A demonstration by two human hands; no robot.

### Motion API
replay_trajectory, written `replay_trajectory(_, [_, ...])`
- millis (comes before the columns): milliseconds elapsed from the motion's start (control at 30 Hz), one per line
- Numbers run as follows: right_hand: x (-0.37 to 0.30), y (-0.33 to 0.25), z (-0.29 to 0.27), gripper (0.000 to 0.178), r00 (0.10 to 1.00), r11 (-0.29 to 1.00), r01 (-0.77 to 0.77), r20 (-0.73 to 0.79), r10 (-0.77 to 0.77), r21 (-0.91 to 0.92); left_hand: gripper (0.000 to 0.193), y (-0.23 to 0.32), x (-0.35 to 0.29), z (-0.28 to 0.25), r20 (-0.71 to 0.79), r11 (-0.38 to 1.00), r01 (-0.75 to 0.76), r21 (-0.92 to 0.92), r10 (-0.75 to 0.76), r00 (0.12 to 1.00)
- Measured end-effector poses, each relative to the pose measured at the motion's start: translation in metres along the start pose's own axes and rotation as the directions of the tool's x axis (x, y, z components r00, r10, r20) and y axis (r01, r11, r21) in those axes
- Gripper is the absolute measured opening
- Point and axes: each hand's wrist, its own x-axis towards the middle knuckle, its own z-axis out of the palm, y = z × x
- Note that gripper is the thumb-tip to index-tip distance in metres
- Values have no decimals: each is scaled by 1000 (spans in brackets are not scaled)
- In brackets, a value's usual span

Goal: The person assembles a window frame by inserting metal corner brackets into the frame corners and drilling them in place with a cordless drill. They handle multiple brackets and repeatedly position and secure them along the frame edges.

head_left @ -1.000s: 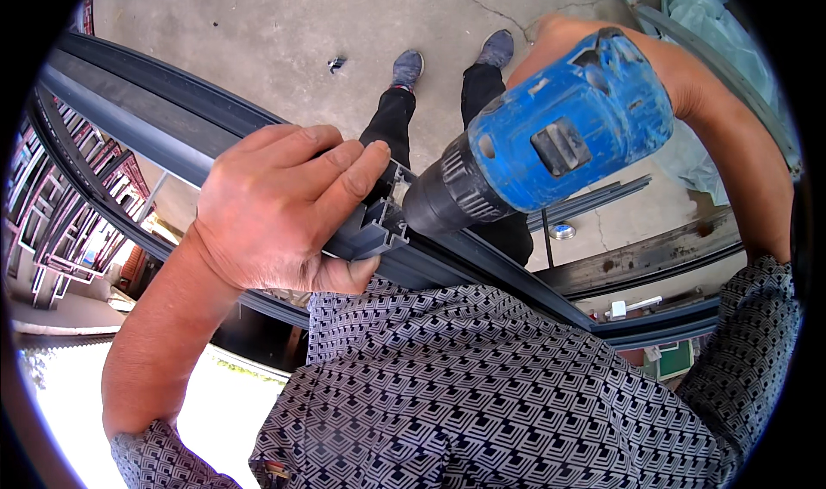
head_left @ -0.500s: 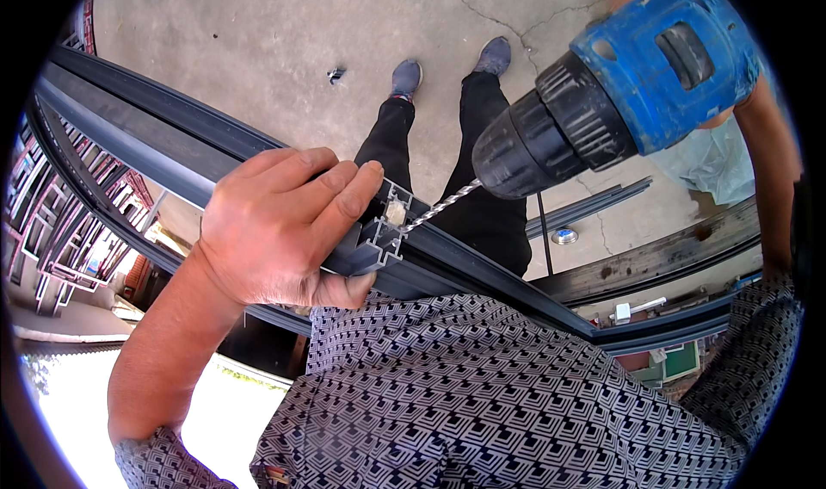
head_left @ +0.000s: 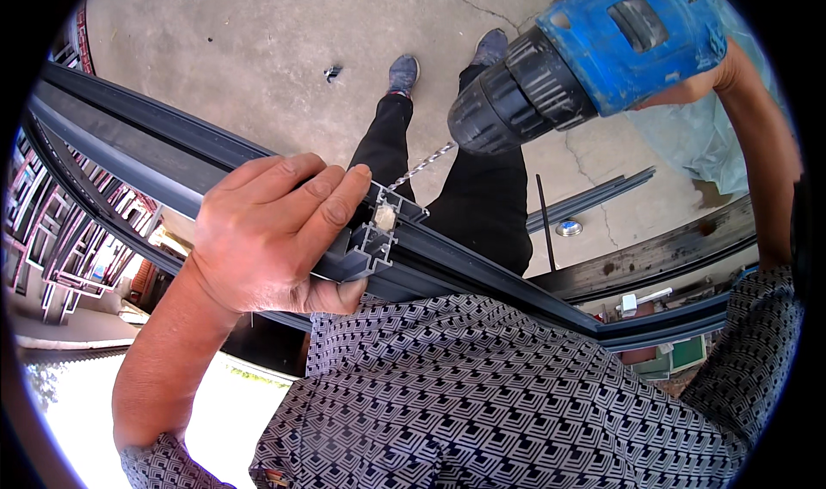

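Observation:
My left hand is closed around a dark grey metal profile. The profile's cut end faces right and shows hollow chambers, with a pale block inside one of them. My right hand grips a blue power drill, whose body hides most of the fingers. From the drill's black chuck a spiral drill bit points down and left. Its tip lies by the upper corner of the profile's end, near my left fingertips; whether it touches cannot be told.
Long dark profiles run from the upper left beneath my hand toward the lower right. Stacked profiles stand at the far left. On the concrete floor lie a small dark scrap, a round shiny object and clear plastic sheeting.
The drill has moved left and upward, taking its bit from the middle of the profile's end to the upper corner. My left hand and the profile have shifted slightly left.

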Motion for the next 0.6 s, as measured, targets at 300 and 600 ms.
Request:
replay_trajectory(300, [3,-3,2,49,1000,1000,4,-2,-4,29,71,-2,2,-1,-1,1000,-7,26,8,1000])
replay_trajectory(600, [3,-20,8,56,963,921,-135,-172,209,365,72,-7,4,-9,16,999,-46,18,46,999])
